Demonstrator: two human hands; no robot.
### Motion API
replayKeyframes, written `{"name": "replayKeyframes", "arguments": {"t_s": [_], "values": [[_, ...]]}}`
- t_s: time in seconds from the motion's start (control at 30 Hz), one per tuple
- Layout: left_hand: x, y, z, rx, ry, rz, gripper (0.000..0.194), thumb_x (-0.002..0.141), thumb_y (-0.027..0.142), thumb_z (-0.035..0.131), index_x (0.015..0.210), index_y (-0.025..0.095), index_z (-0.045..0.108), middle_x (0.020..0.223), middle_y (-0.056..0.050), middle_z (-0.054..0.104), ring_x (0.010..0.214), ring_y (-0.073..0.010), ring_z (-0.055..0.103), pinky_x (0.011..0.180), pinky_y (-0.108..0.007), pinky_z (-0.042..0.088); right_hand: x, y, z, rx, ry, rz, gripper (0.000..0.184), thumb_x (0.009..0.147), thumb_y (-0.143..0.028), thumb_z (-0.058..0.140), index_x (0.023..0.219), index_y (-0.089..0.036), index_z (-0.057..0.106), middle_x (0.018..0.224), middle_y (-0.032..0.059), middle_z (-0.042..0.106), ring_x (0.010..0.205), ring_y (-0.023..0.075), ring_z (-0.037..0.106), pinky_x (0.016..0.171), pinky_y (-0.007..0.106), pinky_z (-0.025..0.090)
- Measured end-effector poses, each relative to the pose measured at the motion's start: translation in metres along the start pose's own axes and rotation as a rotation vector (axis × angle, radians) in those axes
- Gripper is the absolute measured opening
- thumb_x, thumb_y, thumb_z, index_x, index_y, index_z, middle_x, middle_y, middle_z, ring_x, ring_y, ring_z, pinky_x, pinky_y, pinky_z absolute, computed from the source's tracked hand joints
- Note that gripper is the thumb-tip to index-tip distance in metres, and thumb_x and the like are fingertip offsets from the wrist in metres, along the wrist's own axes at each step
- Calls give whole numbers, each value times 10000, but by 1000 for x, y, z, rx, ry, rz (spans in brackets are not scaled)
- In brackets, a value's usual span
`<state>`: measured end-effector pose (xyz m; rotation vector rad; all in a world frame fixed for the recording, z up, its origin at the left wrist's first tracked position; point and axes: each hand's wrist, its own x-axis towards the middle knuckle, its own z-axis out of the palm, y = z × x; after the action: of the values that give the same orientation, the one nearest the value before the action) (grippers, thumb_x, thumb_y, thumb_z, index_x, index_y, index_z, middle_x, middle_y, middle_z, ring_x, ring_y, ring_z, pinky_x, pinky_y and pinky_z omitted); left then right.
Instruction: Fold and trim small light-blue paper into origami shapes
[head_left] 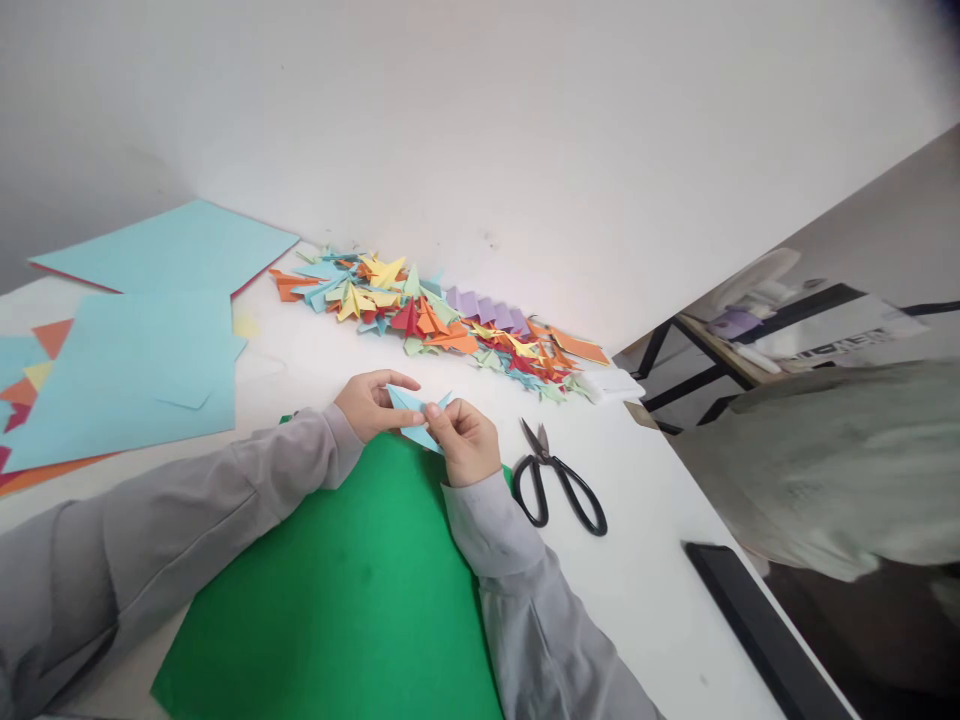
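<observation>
Between my hands is a small piece of folded light blue paper (pixel 406 401), with pointed corners showing above the fingers. My left hand (pixel 375 405) pinches its left side between thumb and fingers. The right side is gripped by my right hand (pixel 469 442), its thumb pressed on the paper and the other fingers curled behind. Both hands are just above the far end of a green sheet (pixel 337 590) on the white table. Black-handled scissors (pixel 551 465) lie slightly open to the right of my right hand.
Along the wall lies a long heap of small folded paper shapes (pixel 427 320) in many colours. Large light blue sheets (pixel 150 350) lie at the left, with coloured scraps beside them. A dark flat object (pixel 757 620) rests near the right table edge, beyond which is a shelf (pixel 720 350).
</observation>
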<state>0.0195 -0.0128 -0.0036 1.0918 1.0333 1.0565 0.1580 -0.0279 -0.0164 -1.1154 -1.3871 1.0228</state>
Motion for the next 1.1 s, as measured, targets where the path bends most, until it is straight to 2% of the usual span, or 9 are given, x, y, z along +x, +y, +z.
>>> {"name": "replayKeyframes", "arguments": {"t_s": [0.13, 0.3, 0.47, 0.67, 0.83, 1.1], "values": [[0, 2, 0, -66, -21, -55, 533, 387, 268, 802, 834, 133, 547, 391, 95, 487, 356, -56, 448, 393, -190, 361, 0, -1, 0, 5, -41, 37, 403, 662, -523, 602, 526, -198, 407, 438, -55, 469, 416, 70, 345, 422, 221, 279], [1, -2, 0, -88, -74, -4, 520, 384, 269, 800, 819, 120, 556, 470, 58, 555, 424, -74, 506, 425, -194, 385, -2, -1, -1, -29, -122, 60, 442, 704, -549, 547, 473, -189, 440, 387, -44, 463, 372, 76, 366, 400, 229, 272], [0, -5, 0, -32, -133, 67, 451, 410, 234, 785, 799, 115, 592, 542, 27, 585, 525, -97, 551, 498, -210, 426, -3, 1, 0, -46, -158, 52, 461, 704, -543, 554, 434, -185, 443, 352, -60, 393, 338, 62, 306, 372, 230, 215], [-2, -3, 2, -139, -178, 64, 429, 435, 146, 748, 821, 109, 564, 566, 31, 597, 548, -99, 564, 551, -226, 448, -3, 0, 2, -12, -139, 57, 462, 723, -553, 530, 450, -188, 458, 369, -51, 424, 348, 73, 349, 390, 234, 255], [-1, -5, 1, -162, -159, 52, 426, 454, 116, 736, 834, 101, 545, 586, 11, 630, 545, -111, 588, 564, -244, 473, -3, -3, 1, -11, -154, 63, 529, 748, -595, 464, 417, -183, 465, 365, -27, 448, 373, 86, 391, 420, 245, 295], [2, -9, -1, -138, -190, 67, 508, 474, 132, 749, 918, 97, 504, 553, 22, 623, 533, -131, 605, 531, -244, 473, -5, -7, 3, -11, -77, 72, 472, 733, -544, 521, 438, -185, 441, 344, -61, 387, 335, 63, 340, 371, 222, 254]]}}
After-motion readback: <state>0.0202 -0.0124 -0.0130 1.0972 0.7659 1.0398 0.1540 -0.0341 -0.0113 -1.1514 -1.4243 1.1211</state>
